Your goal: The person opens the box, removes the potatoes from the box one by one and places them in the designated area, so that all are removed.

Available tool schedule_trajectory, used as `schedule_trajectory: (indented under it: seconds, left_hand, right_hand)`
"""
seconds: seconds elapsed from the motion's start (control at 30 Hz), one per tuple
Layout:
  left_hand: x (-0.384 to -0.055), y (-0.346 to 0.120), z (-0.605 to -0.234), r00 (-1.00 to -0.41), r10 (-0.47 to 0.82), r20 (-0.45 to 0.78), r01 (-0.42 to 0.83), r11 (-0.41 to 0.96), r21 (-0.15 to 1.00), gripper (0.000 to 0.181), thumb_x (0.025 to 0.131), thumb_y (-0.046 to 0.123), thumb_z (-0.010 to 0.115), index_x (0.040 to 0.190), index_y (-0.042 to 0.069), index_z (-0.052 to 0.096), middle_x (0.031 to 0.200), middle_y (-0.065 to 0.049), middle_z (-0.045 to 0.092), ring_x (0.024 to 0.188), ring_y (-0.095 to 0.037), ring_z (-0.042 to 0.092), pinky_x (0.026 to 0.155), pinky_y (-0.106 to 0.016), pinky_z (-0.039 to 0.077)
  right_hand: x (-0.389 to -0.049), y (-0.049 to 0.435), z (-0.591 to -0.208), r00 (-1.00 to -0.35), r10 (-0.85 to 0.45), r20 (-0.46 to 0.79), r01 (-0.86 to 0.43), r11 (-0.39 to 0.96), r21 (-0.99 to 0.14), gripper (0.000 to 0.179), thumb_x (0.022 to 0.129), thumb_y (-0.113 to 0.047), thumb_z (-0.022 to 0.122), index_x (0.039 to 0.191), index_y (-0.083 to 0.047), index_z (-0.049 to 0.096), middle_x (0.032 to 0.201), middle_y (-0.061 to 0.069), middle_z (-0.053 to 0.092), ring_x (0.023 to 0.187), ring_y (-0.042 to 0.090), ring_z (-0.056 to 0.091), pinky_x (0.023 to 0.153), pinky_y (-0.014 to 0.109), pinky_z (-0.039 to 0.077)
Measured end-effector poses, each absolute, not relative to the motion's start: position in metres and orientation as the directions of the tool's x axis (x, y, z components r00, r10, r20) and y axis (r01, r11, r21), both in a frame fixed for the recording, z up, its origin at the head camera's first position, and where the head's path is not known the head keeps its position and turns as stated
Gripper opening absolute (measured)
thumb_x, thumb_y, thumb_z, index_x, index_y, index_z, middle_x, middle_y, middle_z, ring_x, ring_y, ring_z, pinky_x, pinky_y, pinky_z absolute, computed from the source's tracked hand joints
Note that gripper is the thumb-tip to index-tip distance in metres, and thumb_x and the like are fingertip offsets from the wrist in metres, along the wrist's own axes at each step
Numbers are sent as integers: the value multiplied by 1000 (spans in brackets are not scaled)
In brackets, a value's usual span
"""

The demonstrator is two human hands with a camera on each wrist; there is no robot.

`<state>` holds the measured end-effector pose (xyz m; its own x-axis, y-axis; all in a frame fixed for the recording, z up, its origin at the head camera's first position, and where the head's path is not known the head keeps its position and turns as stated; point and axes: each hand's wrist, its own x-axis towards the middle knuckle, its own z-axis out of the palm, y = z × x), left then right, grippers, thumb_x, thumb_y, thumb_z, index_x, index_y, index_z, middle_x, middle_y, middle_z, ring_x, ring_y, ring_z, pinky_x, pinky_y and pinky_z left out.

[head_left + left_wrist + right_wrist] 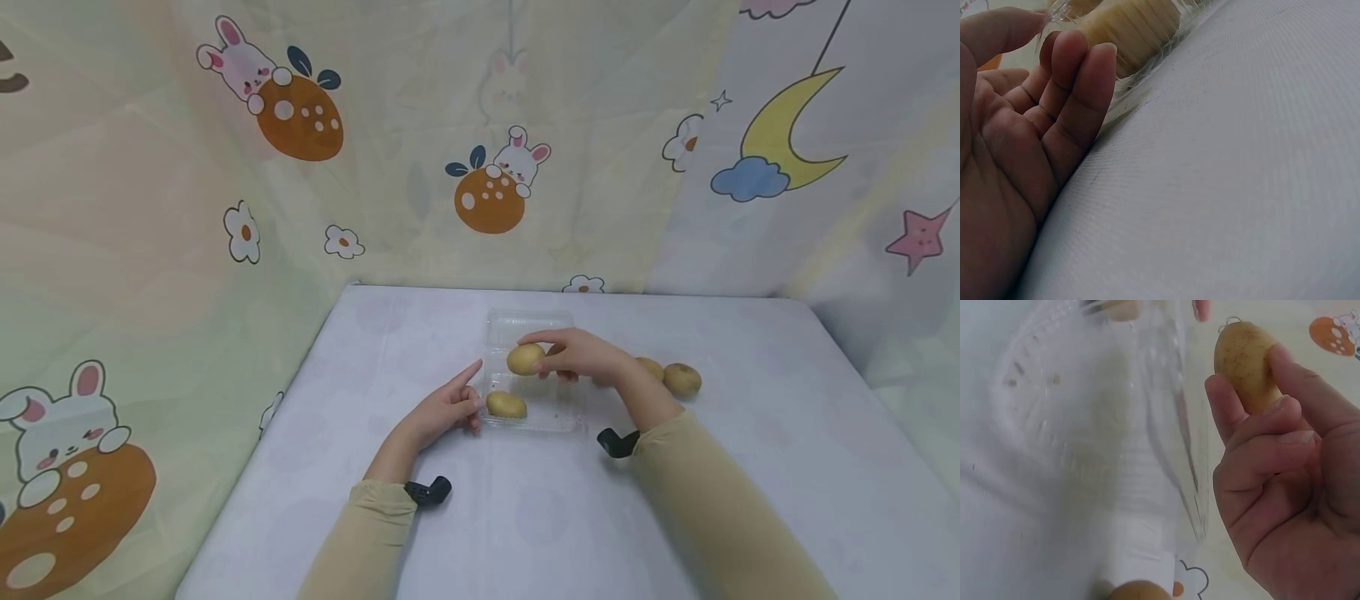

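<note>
A clear plastic clamshell box [547, 410] lies unfolded on the table, its lid [528, 321] toward the back. In its front left corner rests a yellow-brown potato [507, 405], also seen through the plastic in the left wrist view. My left hand [441, 414] pinches the box's left rim between thumb and fingers, the index finger stretched forward. Above the box, my right hand [581, 354] holds another potato [1247, 365] by its sides, between thumb and fingertips. In the right wrist view, that potato is raised beside the tilted-looking plastic wall.
To the right of the box, a potato [682, 380] sits on the white-covered table [780, 467], with a second potato [651, 367] partly hidden behind my right forearm. A printed cloth [405, 167] hangs behind and along the sides of the table.
</note>
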<state>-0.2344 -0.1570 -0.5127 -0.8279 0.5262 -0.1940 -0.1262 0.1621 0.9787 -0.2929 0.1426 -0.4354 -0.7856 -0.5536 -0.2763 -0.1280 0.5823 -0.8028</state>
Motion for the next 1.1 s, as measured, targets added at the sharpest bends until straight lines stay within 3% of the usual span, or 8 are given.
schedule_trajectory:
  seconds: [0.37, 0.63, 0.83, 1.1]
  left_hand:
    - [-235, -157, -515, -834, 520, -185, -109, 174, 979, 76, 98, 24, 61, 159, 33, 17, 90, -4, 57, 79, -20, 64, 78, -35, 55]
    - [-236, -158, -517, -835, 519, -180, -106, 170, 980, 77, 97, 25, 63, 159, 33, 17, 89, -4, 57, 78, -20, 65, 78, -34, 55]
    - [-236, -158, -518, -835, 522, -175, -108, 157, 982, 76, 97, 25, 63, 158, 35, 19, 89, -4, 57, 78, -19, 64, 78, -34, 55]
    - [-236, -158, -519, -831, 533, -161, -93, 153, 984, 76, 98, 23, 61, 159, 31, 16, 88, -3, 57, 78, -19, 64, 78, -35, 56]
  right_hand:
    - [-279, 181, -435, -836, -479, -267, -59, 562, -825, 52, 84, -43, 76, 132, -46, 56, 104, 19, 70, 60, 19, 49, 54, 27, 38]
    - [-267, 206, -441, -861, -450, -237, -69, 565, -822, 56, 83, -49, 76, 134, -44, 55, 96, 22, 66, 62, 20, 51, 59, 33, 44]
    - [-257, 223, -444, -875, -431, -219, -57, 543, -838, 53, 85, -47, 74, 134, -42, 55, 87, 17, 62, 63, 22, 53, 60, 36, 47]
    - [-244, 242, -453, -898, -385, -211, -31, 535, -844, 55, 85, -47, 73, 135, -39, 54, 91, 21, 62, 62, 22, 56, 59, 39, 49]
